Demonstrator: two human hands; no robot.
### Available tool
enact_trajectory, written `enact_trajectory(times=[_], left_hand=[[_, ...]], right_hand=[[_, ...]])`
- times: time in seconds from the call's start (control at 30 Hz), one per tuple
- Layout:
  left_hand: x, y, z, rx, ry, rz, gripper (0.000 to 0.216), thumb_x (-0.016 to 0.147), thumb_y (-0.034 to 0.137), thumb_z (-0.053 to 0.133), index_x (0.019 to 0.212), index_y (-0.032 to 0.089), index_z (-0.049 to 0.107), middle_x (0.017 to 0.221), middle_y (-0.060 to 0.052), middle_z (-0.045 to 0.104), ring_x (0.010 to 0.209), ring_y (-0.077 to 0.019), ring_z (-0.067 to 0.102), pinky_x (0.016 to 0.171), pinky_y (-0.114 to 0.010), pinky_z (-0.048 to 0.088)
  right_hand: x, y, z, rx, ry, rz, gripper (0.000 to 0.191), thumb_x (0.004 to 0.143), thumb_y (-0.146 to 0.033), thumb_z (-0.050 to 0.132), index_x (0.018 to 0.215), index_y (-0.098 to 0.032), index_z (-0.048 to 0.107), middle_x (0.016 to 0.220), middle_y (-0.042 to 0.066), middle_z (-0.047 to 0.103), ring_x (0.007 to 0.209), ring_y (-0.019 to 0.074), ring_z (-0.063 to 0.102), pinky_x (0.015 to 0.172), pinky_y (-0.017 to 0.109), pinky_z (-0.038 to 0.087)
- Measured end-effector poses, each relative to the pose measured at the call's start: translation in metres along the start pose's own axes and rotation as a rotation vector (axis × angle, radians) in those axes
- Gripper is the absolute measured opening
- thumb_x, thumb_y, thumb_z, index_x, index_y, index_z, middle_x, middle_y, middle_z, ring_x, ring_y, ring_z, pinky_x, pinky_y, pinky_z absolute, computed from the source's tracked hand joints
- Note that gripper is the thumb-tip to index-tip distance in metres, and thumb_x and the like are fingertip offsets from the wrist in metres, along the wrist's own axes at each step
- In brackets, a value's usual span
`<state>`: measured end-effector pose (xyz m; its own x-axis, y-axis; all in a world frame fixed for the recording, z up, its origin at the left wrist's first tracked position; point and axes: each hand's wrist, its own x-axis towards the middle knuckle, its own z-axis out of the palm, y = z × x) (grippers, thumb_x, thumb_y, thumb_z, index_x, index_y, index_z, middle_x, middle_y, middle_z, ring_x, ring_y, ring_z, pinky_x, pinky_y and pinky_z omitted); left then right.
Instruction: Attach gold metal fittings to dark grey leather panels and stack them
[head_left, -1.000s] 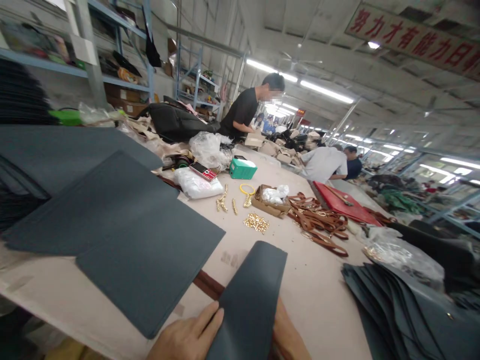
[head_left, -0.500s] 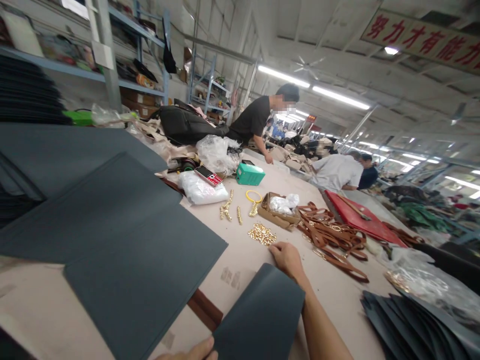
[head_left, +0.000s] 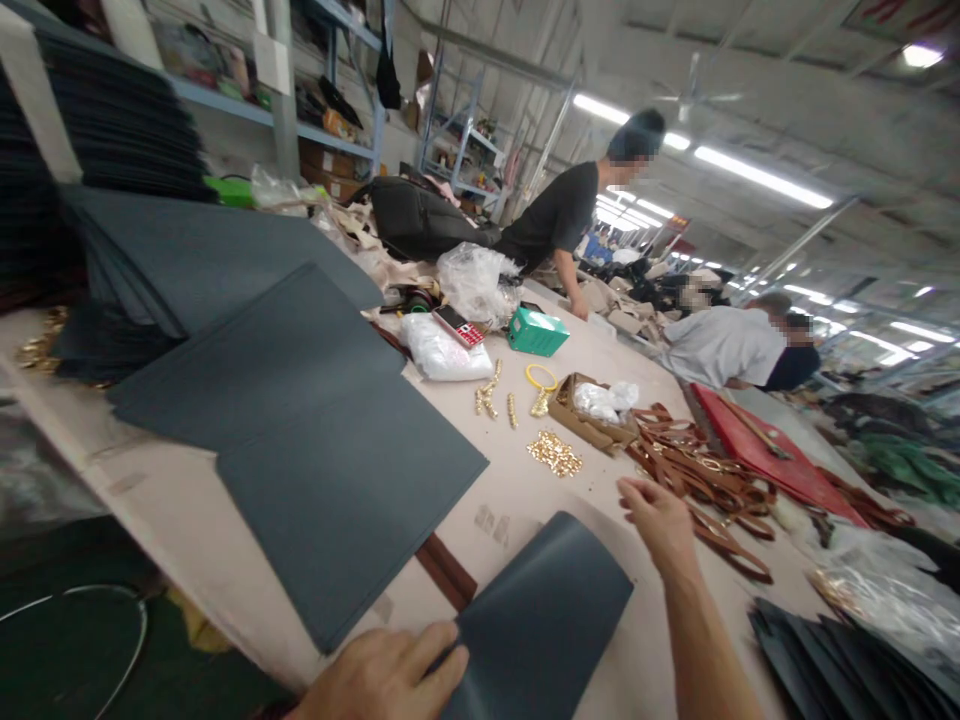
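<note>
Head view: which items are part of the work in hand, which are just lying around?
In hand:
left hand on the dark grey panel
right hand raised near the gold fittings and brown straps

Lying about:
green box
calculator
red sheet
plastic bags

A green rectangular box (head_left: 535, 332) sits far back on the beige worktop (head_left: 187, 520). Beside it lie a red-keyed calculator (head_left: 458, 326) and a white plastic bag (head_left: 444, 354); nearer, a yellow ring (head_left: 541, 377) and an open cardboard box (head_left: 589, 418).
</note>
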<state>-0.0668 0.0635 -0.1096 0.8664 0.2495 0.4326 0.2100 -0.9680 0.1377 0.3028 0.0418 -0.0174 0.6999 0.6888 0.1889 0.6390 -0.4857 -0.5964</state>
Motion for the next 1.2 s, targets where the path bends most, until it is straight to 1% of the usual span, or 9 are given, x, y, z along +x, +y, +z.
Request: enact_trajectory(times=[0.07,0.13,0.2,0.27,0.33,0.4,0.63,1.07,1.2], left_hand=[[0.004,0.004,-0.012,-0.094,-0.139,-0.036,0.054,0.069,0.016,0.056,0.123,0.017,0.05,0.117,-0.009,0.066,0.078,-0.0214,0.068,0.064,-0.033,0.056],[0.006,0.005,-0.022,-0.189,-0.279,-0.07,0.072,0.062,0.019,0.057,0.131,0.015,0.042,0.126,-0.013,0.059,0.09,-0.0251,0.066,0.074,-0.038,0.056],[0.005,0.006,-0.026,-0.226,-0.341,-0.084,0.075,0.061,0.021,0.055,0.134,0.015,0.039,0.127,-0.014,0.057,0.094,-0.0265,0.064,0.076,-0.039,0.055],[0.003,0.007,-0.027,-0.219,-0.348,-0.08,0.07,0.065,0.023,0.054,0.134,0.015,0.04,0.12,-0.013,0.059,0.09,-0.0266,0.064,0.072,-0.039,0.054],[0.002,0.007,-0.025,-0.204,-0.334,-0.071,0.066,0.067,0.026,0.054,0.131,0.015,0.043,0.113,-0.011,0.062,0.086,-0.0267,0.064,0.069,-0.039,0.052],[0.001,0.007,-0.024,-0.191,-0.322,-0.06,0.061,0.069,0.029,0.055,0.127,0.015,0.046,0.109,-0.009,0.062,0.084,-0.0265,0.063,0.066,-0.039,0.051],[0.004,0.008,-0.027,-0.169,-0.322,-0.055,0.051,0.075,0.033,0.057,0.121,0.014,0.048,0.102,-0.006,0.061,0.081,-0.0247,0.059,0.065,-0.039,0.051],[0.007,0.009,-0.031,-0.218,-0.291,-0.066,0.039,0.078,0.023,0.054,0.115,0.015,0.051,0.097,-0.005,0.062,0.078,-0.0238,0.059,0.06,-0.038,0.049],[0.006,0.008,-0.03,-0.223,-0.283,-0.053,0.043,0.076,0.019,0.052,0.119,0.014,0.05,0.096,-0.006,0.063,0.077,-0.0242,0.059,0.059,-0.038,0.048]], right_hand=[[-0.022,-0.01,-0.018,0.091,0.048,0.002,0.043,0.079,-0.051,0.055,0.09,-0.012,0.069,0.07,0.009,0.068,0.063,0.0208,0.064,0.058,0.03,0.049],[-0.053,-0.029,-0.021,0.183,-0.066,-0.048,0.039,0.076,-0.052,0.062,0.086,-0.015,0.068,0.067,0.004,0.066,0.059,0.0175,0.059,0.056,0.028,0.048],[-0.091,-0.053,-0.008,0.22,-0.338,-0.121,0.03,0.079,-0.047,0.062,0.08,-0.018,0.068,0.067,0.002,0.065,0.059,0.0157,0.057,0.057,0.026,0.046],[-0.126,-0.075,0.013,0.189,-0.579,-0.188,0.022,0.084,-0.039,0.057,0.078,-0.02,0.067,0.071,0.001,0.067,0.065,0.0159,0.059,0.062,0.026,0.045],[-0.151,-0.089,0.034,0.152,-0.704,-0.239,0.019,0.087,-0.03,0.054,0.075,-0.02,0.066,0.072,0.001,0.067,0.069,0.0161,0.06,0.066,0.026,0.044],[-0.163,-0.096,0.048,0.123,-0.743,-0.265,0.018,0.086,-0.025,0.053,0.074,-0.02,0.066,0.073,0.0,0.067,0.069,0.0159,0.06,0.067,0.026,0.042],[-0.165,-0.104,0.052,0.039,-0.751,-0.316,0.017,0.083,-0.019,0.054,0.072,-0.021,0.066,0.076,0.001,0.069,0.073,0.0176,0.062,0.067,0.026,0.041],[-0.157,-0.113,0.061,-0.059,-0.807,-0.128,0.016,0.075,-0.017,0.055,0.066,-0.019,0.069,0.066,0.001,0.07,0.063,0.0163,0.063,0.058,0.024,0.039],[-0.151,-0.114,0.065,-0.117,-0.817,-0.086,0.012,0.07,-0.018,0.058,0.064,-0.019,0.067,0.063,0.001,0.069,0.061,0.0156,0.061,0.054,0.023,0.037]])
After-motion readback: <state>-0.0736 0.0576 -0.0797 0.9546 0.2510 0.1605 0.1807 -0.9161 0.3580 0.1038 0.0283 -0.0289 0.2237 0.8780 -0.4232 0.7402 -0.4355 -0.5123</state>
